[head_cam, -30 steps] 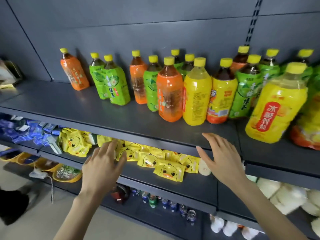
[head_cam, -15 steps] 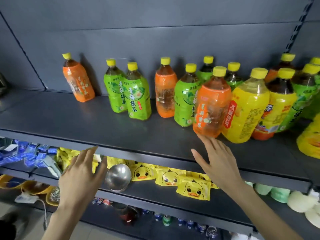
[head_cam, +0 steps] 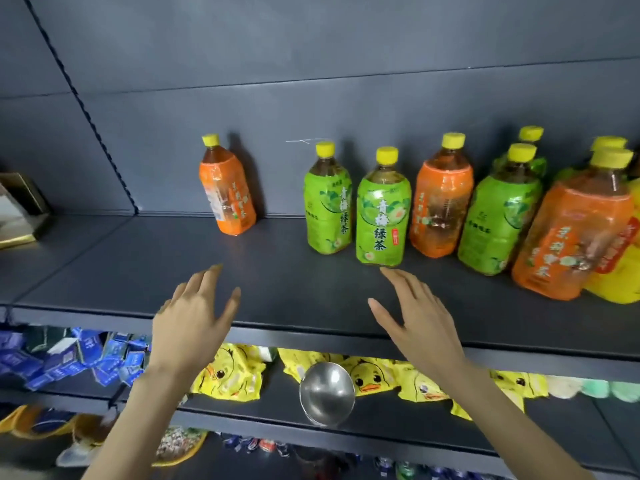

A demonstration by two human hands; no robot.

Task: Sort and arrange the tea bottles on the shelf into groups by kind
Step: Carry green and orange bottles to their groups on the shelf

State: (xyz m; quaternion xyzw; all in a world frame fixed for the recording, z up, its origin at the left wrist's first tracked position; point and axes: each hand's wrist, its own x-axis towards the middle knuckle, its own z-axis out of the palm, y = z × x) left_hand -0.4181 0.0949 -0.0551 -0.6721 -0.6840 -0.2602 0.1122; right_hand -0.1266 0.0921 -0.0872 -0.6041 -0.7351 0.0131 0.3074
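Note:
Tea bottles with yellow caps stand on the dark shelf (head_cam: 104,258). One orange bottle (head_cam: 227,188) stands alone at the left. To its right come two green bottles (head_cam: 329,206) (head_cam: 382,216), an orange bottle (head_cam: 441,202), another green bottle (head_cam: 498,220) and a large orange bottle (head_cam: 571,237) at the right edge, with a yellow bottle (head_cam: 620,278) behind it. My left hand (head_cam: 194,320) hovers over the shelf's front, fingers spread, holding nothing. My right hand (head_cam: 415,313) is spread too, its fingertips just in front of the nearer green bottle.
A gold-edged box (head_cam: 20,206) sits at the shelf's far left. The shelf below holds blue packets (head_cam: 69,358), yellow duck packets (head_cam: 235,372) and a steel bowl (head_cam: 327,393). Cans and snack bags lie lower down.
The view has swung left and closer, so the bottles slid rightward in frame. Both hands rose from below the shelf edge to over the shelf surface.

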